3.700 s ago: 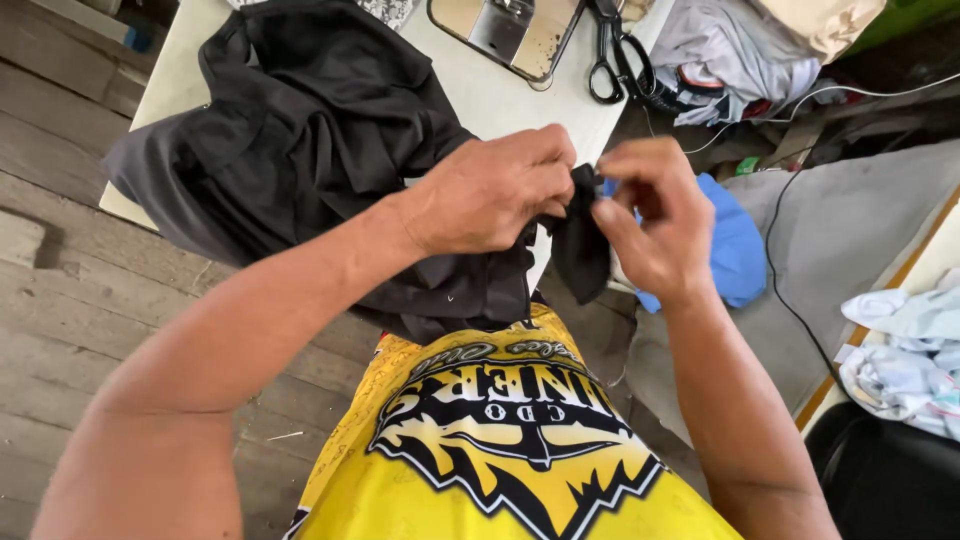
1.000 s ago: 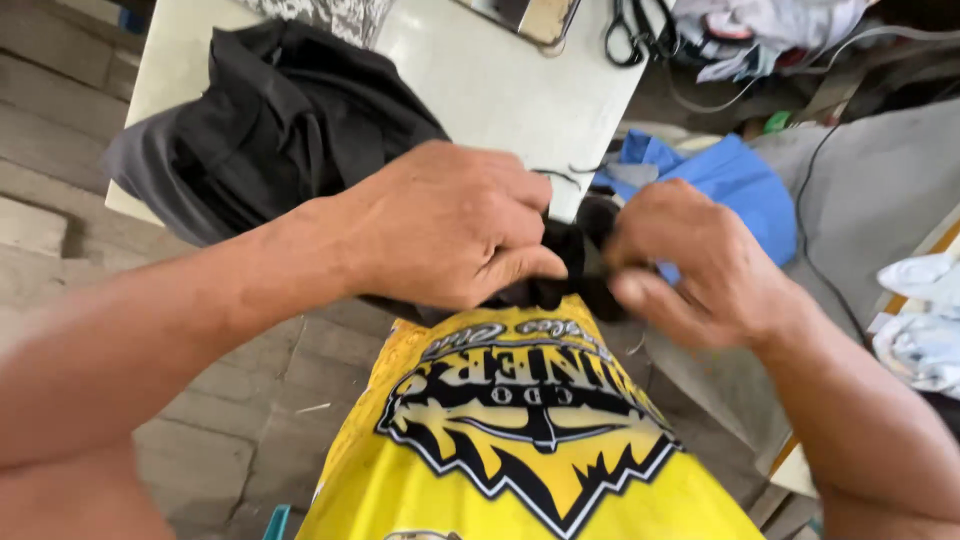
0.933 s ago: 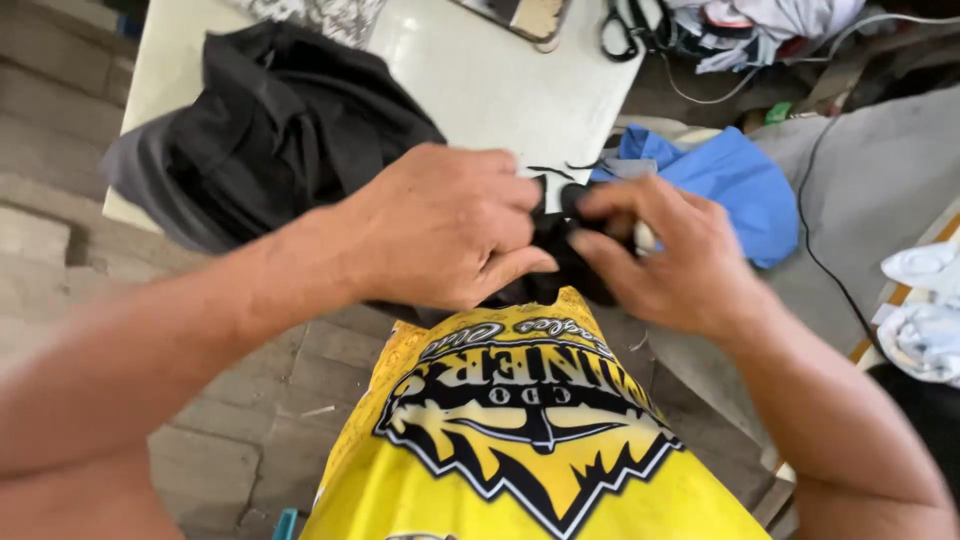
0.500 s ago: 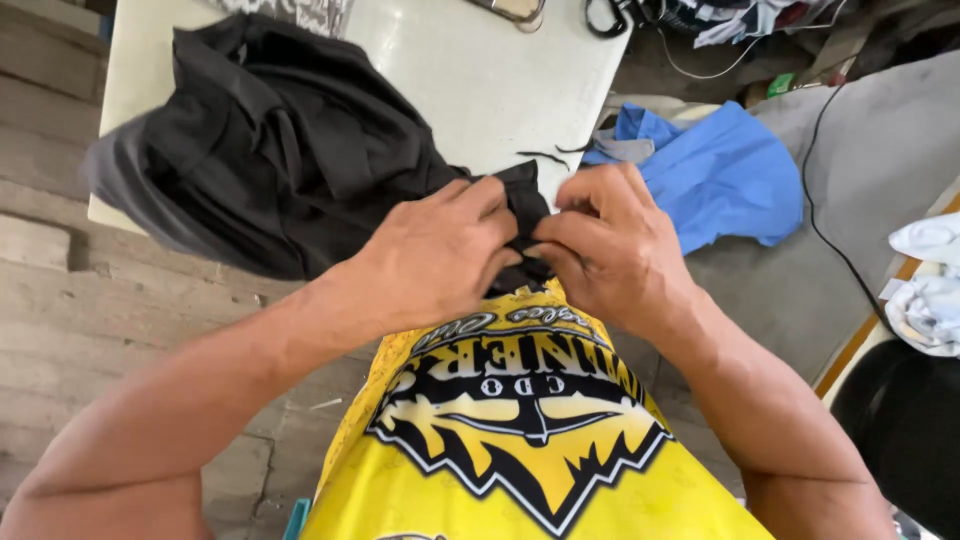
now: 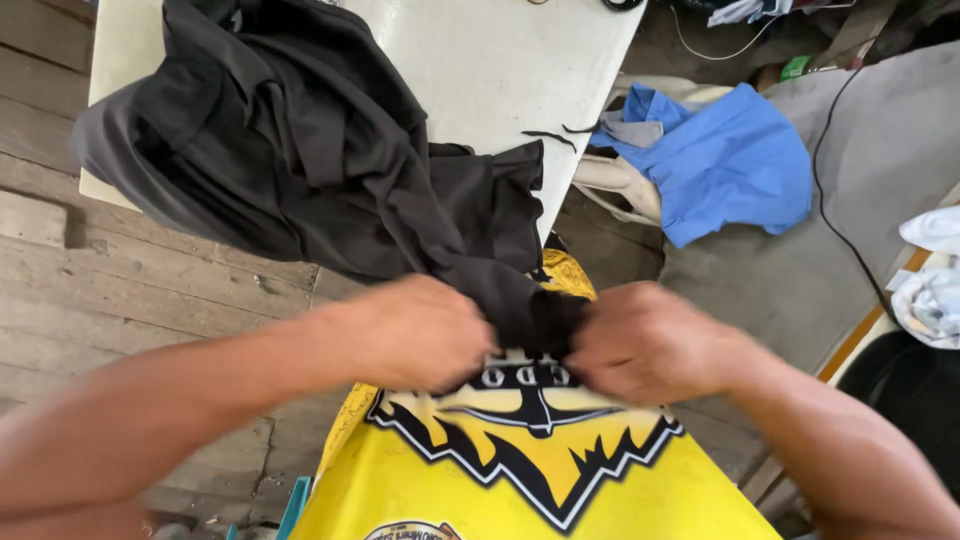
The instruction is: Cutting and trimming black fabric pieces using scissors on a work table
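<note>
**Both hands pinched on the black cloth at the belly**

I see my left hand (image 5: pixel 415 335) and my right hand (image 5: pixel 650 350) side by side, low in the view and just above the yellow shirt (image 5: pixel 530 470); between them runs a bunched end of the black cloth (image 5: pixel 300 150); the left fingers are curled tight around that bunch, the right fingers are closed on its other side, and the two hands are nearly touching across it; both are slightly blurred, so I cannot tell which fingertips do the pinching.

The cloth trails from the hands up and to the left; most of it lies heaped on the white tabletop (image 5: pixel 500 60), and one fold hangs over the tabletop's left edge above the wooden floor (image 5: pixel 150 280); another flap drapes over the near edge, just above the hands.

On the bare part of the tabletop, near its right edge, lie two short dark scraps (image 5: pixel 548 136); beside the tabletop on the right a blue garment (image 5: pixel 730 165) rests on a pile of pale fabric; a black cable (image 5: pixel 845 190) runs down across the grey surface beyond it; at the far right edge there is a bundle of white cloth (image 5: pixel 930 270).
</note>
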